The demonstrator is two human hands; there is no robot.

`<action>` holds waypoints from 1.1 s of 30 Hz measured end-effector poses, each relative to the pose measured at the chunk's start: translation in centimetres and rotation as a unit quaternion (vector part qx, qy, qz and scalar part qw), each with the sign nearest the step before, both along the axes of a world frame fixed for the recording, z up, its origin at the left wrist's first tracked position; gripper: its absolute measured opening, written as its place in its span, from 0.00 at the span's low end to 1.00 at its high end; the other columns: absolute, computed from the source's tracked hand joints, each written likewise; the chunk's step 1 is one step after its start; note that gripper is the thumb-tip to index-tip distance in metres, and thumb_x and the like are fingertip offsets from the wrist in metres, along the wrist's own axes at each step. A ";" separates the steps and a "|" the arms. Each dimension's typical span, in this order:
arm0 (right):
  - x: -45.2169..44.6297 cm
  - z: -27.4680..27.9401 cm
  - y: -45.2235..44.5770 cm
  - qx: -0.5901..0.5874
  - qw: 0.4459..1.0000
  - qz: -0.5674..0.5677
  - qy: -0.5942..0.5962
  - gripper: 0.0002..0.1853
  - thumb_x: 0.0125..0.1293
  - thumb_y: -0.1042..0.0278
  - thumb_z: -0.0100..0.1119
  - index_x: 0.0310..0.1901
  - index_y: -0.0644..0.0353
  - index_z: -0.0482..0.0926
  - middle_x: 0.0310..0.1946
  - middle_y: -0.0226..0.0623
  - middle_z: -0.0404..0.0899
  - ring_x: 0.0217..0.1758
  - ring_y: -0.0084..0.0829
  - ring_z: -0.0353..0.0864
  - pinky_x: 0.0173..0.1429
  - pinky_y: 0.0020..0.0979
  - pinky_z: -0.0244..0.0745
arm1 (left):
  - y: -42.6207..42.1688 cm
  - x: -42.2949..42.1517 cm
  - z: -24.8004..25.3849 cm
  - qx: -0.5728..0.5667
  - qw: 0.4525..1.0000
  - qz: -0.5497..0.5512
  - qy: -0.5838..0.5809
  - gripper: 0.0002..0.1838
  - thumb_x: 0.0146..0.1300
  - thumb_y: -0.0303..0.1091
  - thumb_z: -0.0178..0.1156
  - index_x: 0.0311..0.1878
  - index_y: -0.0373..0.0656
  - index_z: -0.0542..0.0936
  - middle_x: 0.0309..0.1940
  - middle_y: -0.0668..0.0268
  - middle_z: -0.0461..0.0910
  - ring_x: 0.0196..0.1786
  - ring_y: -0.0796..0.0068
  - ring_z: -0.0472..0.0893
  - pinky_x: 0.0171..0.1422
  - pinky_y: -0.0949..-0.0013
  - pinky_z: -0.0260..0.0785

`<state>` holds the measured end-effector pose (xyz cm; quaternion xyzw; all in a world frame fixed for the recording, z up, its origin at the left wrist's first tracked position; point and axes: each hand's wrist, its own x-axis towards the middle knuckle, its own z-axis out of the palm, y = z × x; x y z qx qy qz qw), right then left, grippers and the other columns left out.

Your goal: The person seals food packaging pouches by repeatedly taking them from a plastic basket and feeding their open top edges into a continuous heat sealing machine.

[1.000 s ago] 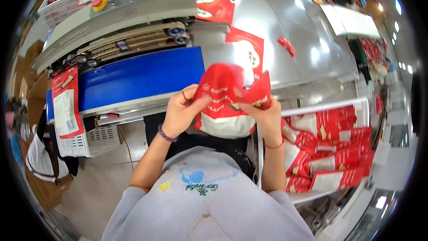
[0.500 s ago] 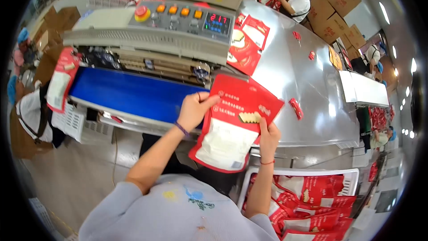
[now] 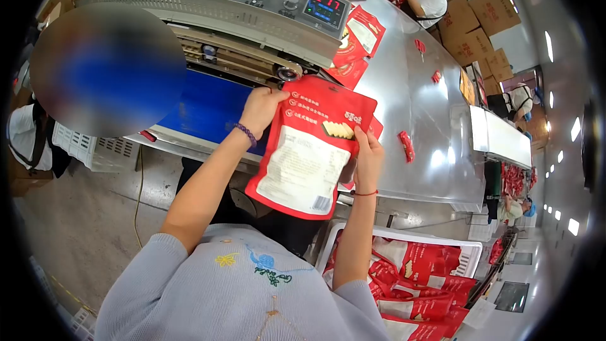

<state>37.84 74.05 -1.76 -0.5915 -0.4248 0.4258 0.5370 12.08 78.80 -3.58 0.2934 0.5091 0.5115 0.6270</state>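
A red and white pouch [image 3: 300, 164] hangs upright between my two hands, its printed side with white label and barcode facing me. My left hand [image 3: 262, 113] pinches its upper left edge, in front of the blue belt [image 3: 218, 98] of the sealing machine [image 3: 252, 19]. On the pouch's right edge, my right hand [image 3: 368, 155] is closed, thumb on the front. The pouch's top edge is beside the machine's roller end. Behind the pouch, part of another red piece shows near my right hand.
Flat red pouches [image 3: 363, 35] and small red packets [image 3: 406, 146] lie on the metal table [image 3: 435, 177]. A white crate [image 3: 467, 249] of filled pouches stands at lower right. A co-worker [image 3: 431, 3] stands beyond the table. A blurred patch hides the belt's left part.
The pouch, first tilted and folded, was brought upright and flat, then moved up and left toward the machine's roller end. Both hands kept hold of it. The camera view shifted.
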 end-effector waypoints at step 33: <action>24.3 2.8 -57.5 -0.095 0.499 -0.726 -0.464 0.23 0.64 0.53 0.65 0.45 0.71 0.80 0.42 0.55 0.84 0.44 0.48 0.84 0.52 0.41 0.77 | -17.8 5.5 9.5 0.312 0.827 -0.418 0.209 0.07 0.68 0.22 0.57 0.41 0.37 0.85 0.29 0.68 0.74 0.29 0.82 0.72 0.33 0.77 0.60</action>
